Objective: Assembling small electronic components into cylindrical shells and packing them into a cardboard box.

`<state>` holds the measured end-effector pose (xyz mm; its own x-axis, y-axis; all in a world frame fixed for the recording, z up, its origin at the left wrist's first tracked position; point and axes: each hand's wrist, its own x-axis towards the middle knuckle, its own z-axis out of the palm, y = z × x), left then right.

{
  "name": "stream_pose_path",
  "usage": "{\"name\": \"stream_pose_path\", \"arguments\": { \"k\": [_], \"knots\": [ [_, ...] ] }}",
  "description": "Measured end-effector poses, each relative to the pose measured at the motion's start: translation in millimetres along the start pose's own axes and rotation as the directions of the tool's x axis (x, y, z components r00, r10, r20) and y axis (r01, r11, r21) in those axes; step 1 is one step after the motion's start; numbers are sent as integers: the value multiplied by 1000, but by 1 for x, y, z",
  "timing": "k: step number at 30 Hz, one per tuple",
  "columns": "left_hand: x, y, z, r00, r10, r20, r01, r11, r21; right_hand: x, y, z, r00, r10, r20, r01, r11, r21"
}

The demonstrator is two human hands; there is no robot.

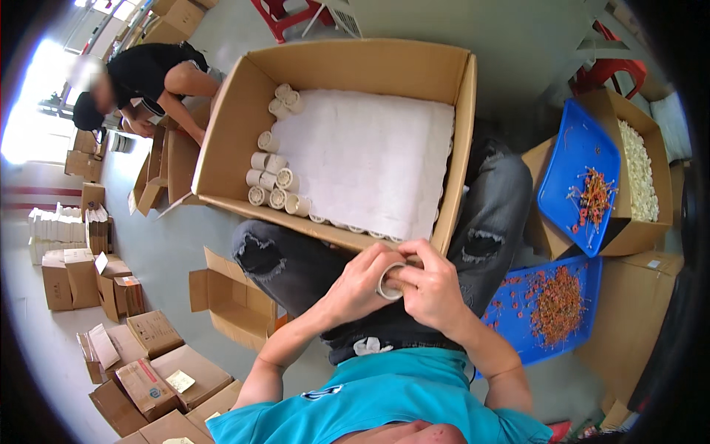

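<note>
My left hand (362, 285) is closed round a short white plastic cylinder (390, 283) in front of my lap, its round end facing right. The fingers of my right hand (429, 285) are bent into the cylinder's open end; whether they pinch a small part there is hidden. Just beyond both hands, a large cardboard box (333, 55) rests by my knees. Inside it, several similar white cylinders (277, 181) stand and lie along the left side and near edge, and a white sheet (362, 155) covers much of the rest.
To the right, two blue trays (555, 174) hold small orange-red wired parts (558, 305). Behind the upper tray, a carton holds pale pieces (637, 170). An open carton (237, 296) sits on the floor at left, near stacked boxes (144, 385). Another person (159, 74) bends over cartons at far left.
</note>
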<state>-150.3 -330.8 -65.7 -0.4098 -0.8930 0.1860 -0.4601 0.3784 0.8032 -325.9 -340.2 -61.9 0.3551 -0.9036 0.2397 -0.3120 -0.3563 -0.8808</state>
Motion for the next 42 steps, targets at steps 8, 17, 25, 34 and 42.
{"name": "stream_pose_path", "arguments": {
  "k": [8, 17, 25, 34, 42],
  "knots": [
    [81, 9, -65, 981, 48, 188, -71, 990, 121, 10, 7, -57, 964, 0, -268, 37, 990, 137],
    [410, -6, -186, 725, 553, -411, -188, 732, 655, 3, 99, -64, 827, 121, -548, -425, 773, -471],
    [580, -34, -226, 635, 592, -497, -140, 721, 679, -5, 100, -74, 795, 133, -591, -436, 803, -406],
    [550, -39, -215, 239, 968, -74, -249, 135, 959, -1, 103, -75, 810, 145, -569, -410, 833, -371],
    [207, -240, -179, 978, 204, -46, -74, 544, 836, 2, 100, -60, 811, 112, -575, -410, 809, -421]
  ]
}}
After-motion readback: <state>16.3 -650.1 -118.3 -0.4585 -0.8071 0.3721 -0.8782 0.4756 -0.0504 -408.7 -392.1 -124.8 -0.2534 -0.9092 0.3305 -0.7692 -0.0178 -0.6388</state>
